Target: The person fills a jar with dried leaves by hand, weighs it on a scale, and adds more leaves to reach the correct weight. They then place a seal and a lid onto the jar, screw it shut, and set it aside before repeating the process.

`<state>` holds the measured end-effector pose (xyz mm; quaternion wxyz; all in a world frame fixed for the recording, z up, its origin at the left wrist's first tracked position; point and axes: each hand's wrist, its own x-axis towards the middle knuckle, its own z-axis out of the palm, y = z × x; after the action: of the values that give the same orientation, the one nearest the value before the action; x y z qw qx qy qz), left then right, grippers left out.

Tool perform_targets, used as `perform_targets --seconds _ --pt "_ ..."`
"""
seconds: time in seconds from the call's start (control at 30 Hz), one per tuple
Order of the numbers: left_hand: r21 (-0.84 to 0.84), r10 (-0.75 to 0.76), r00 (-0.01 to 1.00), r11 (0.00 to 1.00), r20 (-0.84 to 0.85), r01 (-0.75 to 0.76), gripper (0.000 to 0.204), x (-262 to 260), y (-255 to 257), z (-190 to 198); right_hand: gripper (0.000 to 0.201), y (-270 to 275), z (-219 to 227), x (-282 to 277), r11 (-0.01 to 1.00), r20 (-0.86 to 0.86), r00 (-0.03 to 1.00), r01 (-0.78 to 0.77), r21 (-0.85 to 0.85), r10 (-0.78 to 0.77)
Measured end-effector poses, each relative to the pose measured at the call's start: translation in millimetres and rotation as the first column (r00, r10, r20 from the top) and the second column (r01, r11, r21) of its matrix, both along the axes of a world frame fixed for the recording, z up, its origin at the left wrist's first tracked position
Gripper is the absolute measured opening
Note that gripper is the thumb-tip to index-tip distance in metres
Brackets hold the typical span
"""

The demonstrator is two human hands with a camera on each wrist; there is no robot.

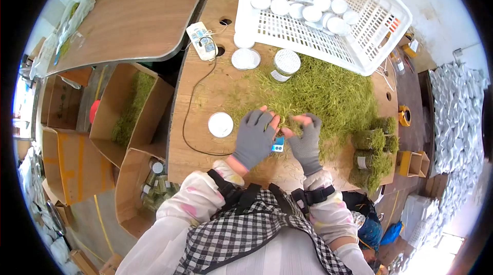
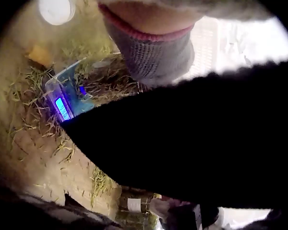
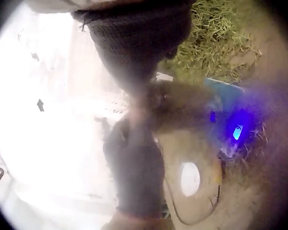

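A small digital scale [image 1: 278, 145] with a lit blue display lies on the wooden table, low between both hands. On its blue platform stands a brownish jar [image 3: 182, 103] of dried green herb, blurred in the right wrist view. My left hand [image 1: 255, 136], in a grey fingerless glove, is at the jar's top from the left. From the right, my gloved right hand [image 1: 307, 144] reaches toward the same spot, thumb and forefinger apart around some herb. What the fingertips grip I cannot tell. The scale's display [image 2: 62, 109] glows in the left wrist view.
A herb heap [image 1: 334, 90] spreads beyond the hands. Behind it a white basket [image 1: 380, 34] holds several round lids. A lidded jar [image 1: 286, 63], a white lid [image 1: 220, 124] and a cable [image 1: 187, 116] lie nearby. Filled jars [image 1: 363, 159] stand right; cardboard boxes [image 1: 77, 164] stand left.
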<state>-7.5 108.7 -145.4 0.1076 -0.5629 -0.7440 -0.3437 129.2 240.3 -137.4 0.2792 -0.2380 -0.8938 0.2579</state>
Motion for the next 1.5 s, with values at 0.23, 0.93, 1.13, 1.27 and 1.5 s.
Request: perform_targets --seconds 0.23,0.93,1.13,1.27,1.5 --pt "-0.033 0.016 0.998 0.999 0.061 -0.014 0.039 0.4 -1.6 2.3 0.063 17.1 10.7 -8.6 0.890 0.067 0.965 -0.204 -0.407 0.252" --pt "-0.461 0.276 0.961 0.854 0.011 -0.240 0.028 -69.7 -108.7 -71.8 0.038 7.6 12.2 -11.3 0.996 0.262 0.961 -0.094 0.009 0.088" --pt "-0.345 0.151 0.982 0.933 0.111 -0.104 0.022 -74.5 -105.5 -77.4 0.038 6.7 7.1 -8.8 0.992 0.186 0.979 -0.064 -0.113 0.085" --pt "-0.355 0.120 0.990 0.931 0.069 -0.088 0.023 -75.3 -108.8 -73.7 0.039 6.6 9.8 -8.0 0.984 0.163 0.983 -0.058 -0.169 0.087" --pt "-0.217 0.141 0.978 0.970 0.152 -0.106 0.025 -78.5 -113.2 -73.3 0.046 4.6 38.0 -3.6 0.985 0.083 0.993 -0.070 -0.155 0.083"
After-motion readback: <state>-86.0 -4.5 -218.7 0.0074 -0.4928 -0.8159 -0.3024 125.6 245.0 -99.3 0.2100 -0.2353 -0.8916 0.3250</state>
